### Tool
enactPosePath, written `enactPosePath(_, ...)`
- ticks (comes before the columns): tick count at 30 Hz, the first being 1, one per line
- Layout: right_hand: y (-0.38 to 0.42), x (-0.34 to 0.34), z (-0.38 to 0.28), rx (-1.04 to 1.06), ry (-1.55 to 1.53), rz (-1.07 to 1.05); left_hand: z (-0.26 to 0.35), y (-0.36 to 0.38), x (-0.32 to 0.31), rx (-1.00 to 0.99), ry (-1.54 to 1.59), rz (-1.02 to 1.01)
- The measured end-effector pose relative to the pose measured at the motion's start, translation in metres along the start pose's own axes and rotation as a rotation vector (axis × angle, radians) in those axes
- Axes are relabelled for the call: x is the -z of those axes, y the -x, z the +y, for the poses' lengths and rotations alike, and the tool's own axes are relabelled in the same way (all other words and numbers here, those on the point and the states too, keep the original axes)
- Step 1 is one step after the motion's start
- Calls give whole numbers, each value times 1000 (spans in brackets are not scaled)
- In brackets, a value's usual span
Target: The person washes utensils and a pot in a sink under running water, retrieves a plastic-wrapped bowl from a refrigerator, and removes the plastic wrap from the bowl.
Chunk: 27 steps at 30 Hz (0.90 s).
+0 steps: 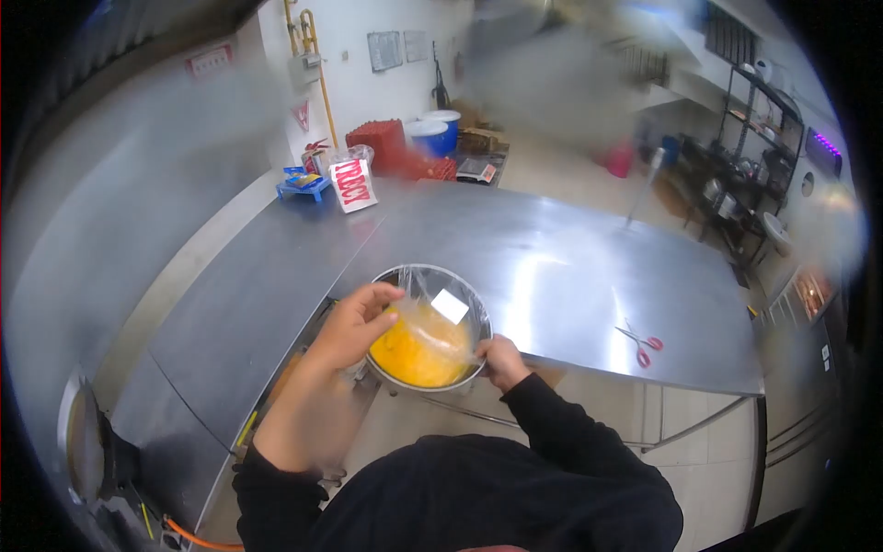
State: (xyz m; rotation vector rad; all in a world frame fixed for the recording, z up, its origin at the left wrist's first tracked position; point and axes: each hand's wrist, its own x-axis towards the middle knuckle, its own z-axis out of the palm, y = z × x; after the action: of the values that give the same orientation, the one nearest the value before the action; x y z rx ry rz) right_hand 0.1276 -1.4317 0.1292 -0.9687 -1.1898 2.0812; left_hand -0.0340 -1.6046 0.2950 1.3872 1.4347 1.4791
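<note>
A round metal bowl rests at the near edge of the table, holding a yellow, egg-like mixture. Clear plastic film lies over part of its top, with a white label on it. At the bowl's left side, my left hand reaches over the rim, its fingers curved and the thumb apart from them, fingertips right at the film. My right hand grips the rim at the lower right, thumb on top; its other fingers are partly hidden.
Scissors with red handles lie on the steel table to the right. At the far left stand a white bag with red lettering and a small blue rack. Behind are red crates and blue tubs.
</note>
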Motion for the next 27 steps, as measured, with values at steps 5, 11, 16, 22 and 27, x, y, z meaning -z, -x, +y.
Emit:
enactPosePath(5, -114, -35, -39, 62, 93, 53, -25, -98, 59, -168, 120, 5)
enactPosePath(11, -253, -48, -47, 43, 11, -66, -86, -218, 99, -142, 72, -39)
enactPosePath(16, -338, -48, -58, 93, 28, -44, -121, -279, 135, -75, -98, -14)
enactPosePath(22, -380, -62, -99, 54, 125, -49, -188, -280, 209, 105, -197, 247)
enactPosePath(27, -409, -51, -109, 301, 505, 217, -243, -286, 260, 223, -474, 342)
